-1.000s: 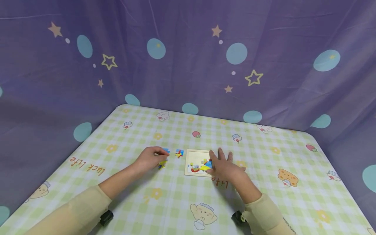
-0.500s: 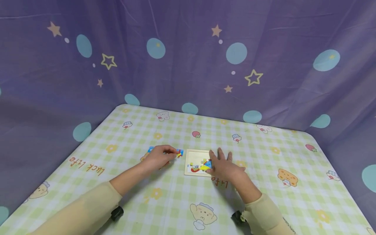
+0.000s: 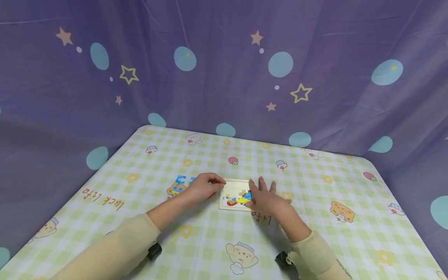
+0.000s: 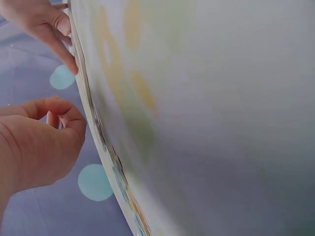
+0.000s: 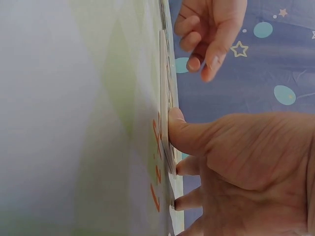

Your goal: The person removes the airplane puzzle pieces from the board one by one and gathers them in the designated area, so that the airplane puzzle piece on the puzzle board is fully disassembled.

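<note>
A shallow wooden puzzle tray (image 3: 238, 181) lies flat on the table, with several colourful jigsaw pieces (image 3: 232, 201) along its near side. My right hand (image 3: 267, 200) rests over the tray's right end, fingers spread; in the right wrist view its thumb (image 5: 184, 132) presses on the tray edge. Beside the tray's left edge hovers my left hand (image 3: 204, 188), fingers loosely bent, fingertips right at the tray's far left corner. Between its thumb and fingers no piece shows in the left wrist view. Loose blue and yellow pieces (image 3: 180, 179) lie left of it, partly hidden by the hand.
A checked tablecloth (image 3: 297, 241) with printed cartoons covers the table. Behind it and at the sides hangs a purple curtain (image 3: 224, 89) with stars and blue ovals. A dark wrist device (image 3: 154, 251) sits under the left sleeve, another (image 3: 282, 258) under the right.
My left hand has moved right, from over the loose pieces to the tray's left edge, uncovering pieces behind it. My right hand has stayed in place on the tray.
</note>
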{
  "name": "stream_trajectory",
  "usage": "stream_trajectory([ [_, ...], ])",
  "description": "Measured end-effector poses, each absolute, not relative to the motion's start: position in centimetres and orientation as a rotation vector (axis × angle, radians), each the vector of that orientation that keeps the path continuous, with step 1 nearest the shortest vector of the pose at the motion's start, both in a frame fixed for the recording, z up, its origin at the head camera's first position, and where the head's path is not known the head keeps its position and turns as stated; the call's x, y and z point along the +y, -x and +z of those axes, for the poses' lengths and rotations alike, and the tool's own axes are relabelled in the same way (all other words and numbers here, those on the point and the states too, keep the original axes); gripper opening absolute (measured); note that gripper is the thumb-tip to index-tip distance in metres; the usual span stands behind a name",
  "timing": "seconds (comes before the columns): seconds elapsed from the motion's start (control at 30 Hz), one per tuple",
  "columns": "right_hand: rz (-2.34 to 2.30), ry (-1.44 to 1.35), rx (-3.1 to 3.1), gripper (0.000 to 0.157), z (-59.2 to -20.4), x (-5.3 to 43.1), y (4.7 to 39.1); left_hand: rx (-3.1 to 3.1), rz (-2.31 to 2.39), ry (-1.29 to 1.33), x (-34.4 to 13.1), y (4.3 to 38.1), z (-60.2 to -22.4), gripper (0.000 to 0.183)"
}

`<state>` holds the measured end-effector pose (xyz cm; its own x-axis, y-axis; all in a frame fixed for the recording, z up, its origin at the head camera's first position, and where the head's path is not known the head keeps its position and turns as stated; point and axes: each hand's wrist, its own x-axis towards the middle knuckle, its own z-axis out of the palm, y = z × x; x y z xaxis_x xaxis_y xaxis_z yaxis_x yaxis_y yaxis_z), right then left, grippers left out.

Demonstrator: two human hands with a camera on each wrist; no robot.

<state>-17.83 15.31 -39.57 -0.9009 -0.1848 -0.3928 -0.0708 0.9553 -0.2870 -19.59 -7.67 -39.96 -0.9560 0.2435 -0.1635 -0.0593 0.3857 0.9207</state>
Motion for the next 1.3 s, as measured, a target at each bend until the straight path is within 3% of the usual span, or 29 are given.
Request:
stream_trajectory([
  [1.3, -0.305, 0.185, 2.692, 0.080, -39.6, 15.2, 18.0, 2.206, 1.624, -0.278, -1.9, 20.0, -40.6, 0.021],
])
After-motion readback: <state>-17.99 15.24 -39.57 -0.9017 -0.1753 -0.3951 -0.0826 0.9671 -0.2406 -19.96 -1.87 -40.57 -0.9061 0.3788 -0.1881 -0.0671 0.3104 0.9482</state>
